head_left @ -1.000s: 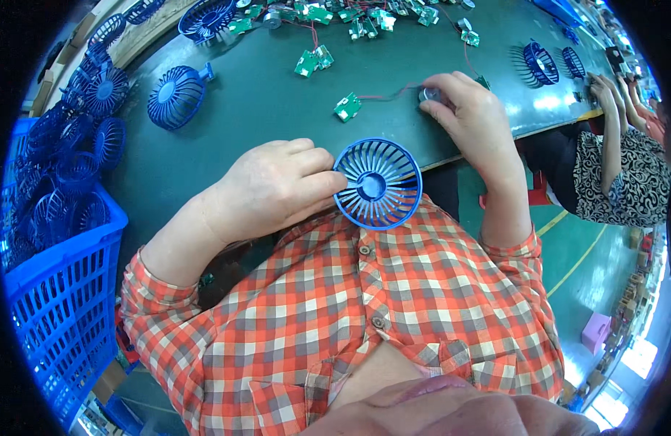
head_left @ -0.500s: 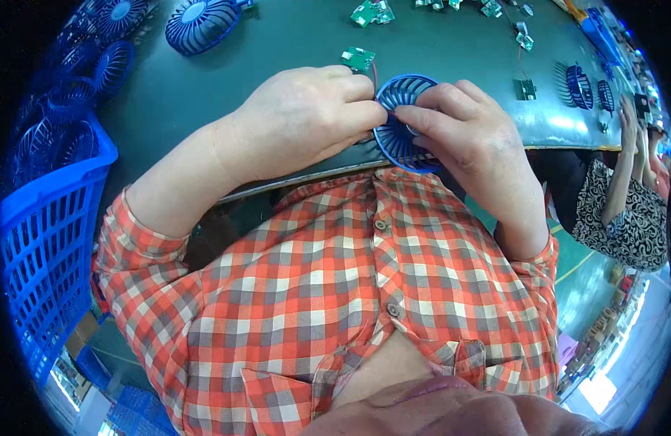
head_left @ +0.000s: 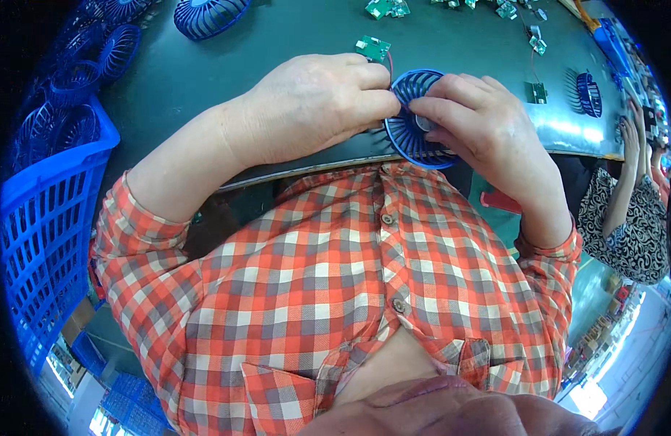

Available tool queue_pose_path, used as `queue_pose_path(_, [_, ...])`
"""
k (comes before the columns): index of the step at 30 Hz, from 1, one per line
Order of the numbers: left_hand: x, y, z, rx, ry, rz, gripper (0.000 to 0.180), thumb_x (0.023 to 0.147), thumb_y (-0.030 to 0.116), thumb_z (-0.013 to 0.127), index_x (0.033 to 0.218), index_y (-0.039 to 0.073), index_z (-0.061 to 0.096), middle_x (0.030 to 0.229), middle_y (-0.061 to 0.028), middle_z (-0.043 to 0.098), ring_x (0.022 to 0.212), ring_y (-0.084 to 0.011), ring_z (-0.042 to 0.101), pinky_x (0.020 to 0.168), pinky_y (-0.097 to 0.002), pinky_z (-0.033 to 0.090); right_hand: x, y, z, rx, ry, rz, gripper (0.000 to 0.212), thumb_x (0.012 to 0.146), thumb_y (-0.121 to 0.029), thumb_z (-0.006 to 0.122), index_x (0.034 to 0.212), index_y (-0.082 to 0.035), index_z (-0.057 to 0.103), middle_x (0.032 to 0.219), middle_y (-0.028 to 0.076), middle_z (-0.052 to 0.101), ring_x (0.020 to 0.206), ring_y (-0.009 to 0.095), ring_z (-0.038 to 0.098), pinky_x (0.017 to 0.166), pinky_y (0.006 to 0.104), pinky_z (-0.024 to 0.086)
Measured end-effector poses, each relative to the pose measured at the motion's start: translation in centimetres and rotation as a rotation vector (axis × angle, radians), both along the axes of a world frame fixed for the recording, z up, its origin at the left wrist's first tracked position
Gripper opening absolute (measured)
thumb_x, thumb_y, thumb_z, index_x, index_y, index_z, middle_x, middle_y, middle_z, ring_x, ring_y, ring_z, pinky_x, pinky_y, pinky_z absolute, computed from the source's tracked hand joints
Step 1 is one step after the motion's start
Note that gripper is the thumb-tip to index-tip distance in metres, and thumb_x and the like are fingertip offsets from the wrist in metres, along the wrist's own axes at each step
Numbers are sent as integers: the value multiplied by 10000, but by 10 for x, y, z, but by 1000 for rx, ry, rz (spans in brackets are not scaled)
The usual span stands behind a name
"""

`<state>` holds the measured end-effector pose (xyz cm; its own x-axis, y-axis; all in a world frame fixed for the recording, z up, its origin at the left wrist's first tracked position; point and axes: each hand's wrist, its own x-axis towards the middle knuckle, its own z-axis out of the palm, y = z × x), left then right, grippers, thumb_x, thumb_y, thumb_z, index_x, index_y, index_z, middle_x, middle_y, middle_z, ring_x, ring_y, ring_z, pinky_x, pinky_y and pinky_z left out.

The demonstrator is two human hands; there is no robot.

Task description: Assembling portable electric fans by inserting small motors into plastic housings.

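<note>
A round blue slatted fan cover (head_left: 412,149) is tilted up at the table's front edge, close to my shirt. A small silvery round part (head_left: 424,123) shows inside it, partly behind my fingers. My right hand (head_left: 484,120) grips the cover from the right, thumb and fingertips bent into its hollow. At the cover's left rim, my left hand (head_left: 317,109) is closed in a pinch; what sits between its fingertips is hidden. Just beyond the left fingers lies a green circuit board (head_left: 372,48), and its red wire (head_left: 391,64) runs down toward the cover.
Blue fan covers pile up in a blue basket (head_left: 56,171) at left. Another blue fan piece (head_left: 210,16) lies at the far left of the green table (head_left: 292,36). Boards with wires (head_left: 537,93) and a blue cover (head_left: 588,94) lie right, near a co-worker's arm (head_left: 626,167).
The view has shifted slightly. Both hands stay at the fan cover, with small finger movements. One of the two blue pieces at the far right is no longer seen beside the co-worker's hand.
</note>
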<state>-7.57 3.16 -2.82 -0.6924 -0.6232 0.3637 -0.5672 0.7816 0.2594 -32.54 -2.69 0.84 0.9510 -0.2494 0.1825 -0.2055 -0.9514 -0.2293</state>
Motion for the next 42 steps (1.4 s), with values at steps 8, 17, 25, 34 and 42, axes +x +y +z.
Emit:
queue_pose_path(8, [3, -6, 2, 38, 27, -17, 178, 846, 125, 684, 1015, 96, 634, 937, -81, 604, 929, -267, 634, 766, -376, 547, -24, 15, -21, 12, -109, -26, 541, 816, -305, 730, 1281, -43, 641, 1198, 138, 640, 1024, 305, 654, 873, 410, 521])
queue_pose_path(17, [6, -8, 11, 166, 1, -53, 224, 829, 134, 713, 1040, 87, 655, 1006, -113, 619, 934, -325, 633, 770, -419, 537, -27, 16, -38, -169, -183, 28, 615, 705, -203, 778, 1281, -50, 629, 1270, 88, 608, 1030, 252, 637, 895, 413, 513])
queue_pose_path(25, [49, -27, 30, -102, 174, 482, 372, 784, 50, 741, 1150, 83, 685, 1263, -137, 626, 1192, -335, 590, 1007, -414, 471, -53, -3, -34, -250, -416, -250, 571, 697, -163, 824, 1243, -91, 672, 1226, 112, 650, 1021, 269, 666, 872, 408, 529])
queue_pose_path(34, [96, -43, 17, -14, -256, 899, 565, 870, 285, 723, 1357, 62, 541, 1342, -211, 558, 1229, -395, 537, 1001, -459, 471, -157, -106, -41, -428, -304, -1058, 367, 899, -281, 704, 1205, -79, 693, 1172, 155, 675, 1060, 347, 651, 891, 406, 525])
queue_pose_path(42, [65, -24, 29, 104, -254, 806, 628, 901, 412, 682, 1409, 75, 532, 1445, -223, 505, 1305, -400, 506, 1063, -447, 440, -97, -50, -39, -323, -192, -1071, 262, 911, -274, 688, 1053, -55, 704, 1002, 117, 688, 992, 330, 646, 846, 416, 510])
